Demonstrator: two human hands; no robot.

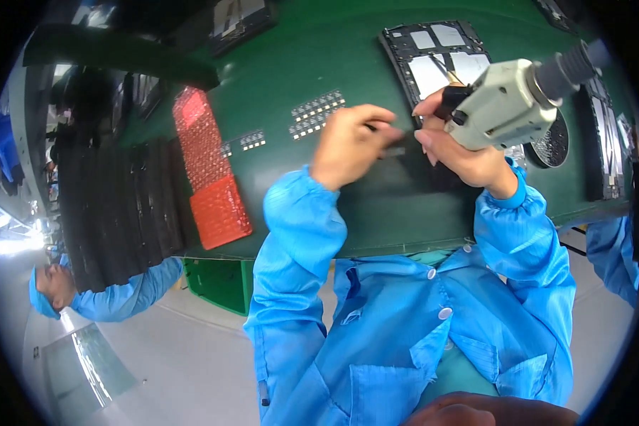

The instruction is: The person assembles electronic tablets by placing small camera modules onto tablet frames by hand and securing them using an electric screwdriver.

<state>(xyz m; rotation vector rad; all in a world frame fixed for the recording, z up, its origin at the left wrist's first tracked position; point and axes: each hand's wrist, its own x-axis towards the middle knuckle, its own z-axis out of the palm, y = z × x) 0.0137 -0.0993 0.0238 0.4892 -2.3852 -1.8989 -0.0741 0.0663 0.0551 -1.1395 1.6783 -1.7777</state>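
My left hand (pixel 351 144) is raised over the green table, its fingers pinched together around something small that blurs out of sight. Fingertips of my right hand (pixel 463 150) come close to it from the right, and that hand is closed. A thin pointed tool (pixel 444 65) sticks up from behind my right hand, seemingly held in it. A pale microscope head (pixel 505 103) with a dark eyepiece hides part of this hand. Just beyond lies a flat black frame with silver panels (pixel 427 69). Rows of small chip-like parts (pixel 317 115) rest left of my hands.
Red bubble-wrap pouches (pixel 221 211) lie at the left near the table edge. Black slabs (pixel 124 206) stand beyond them. A round black mesh dish (pixel 551 144) and another panelled frame (pixel 603 142) are right. A co-worker (pixel 57 287) sits left, above a green bin (pixel 216 285).
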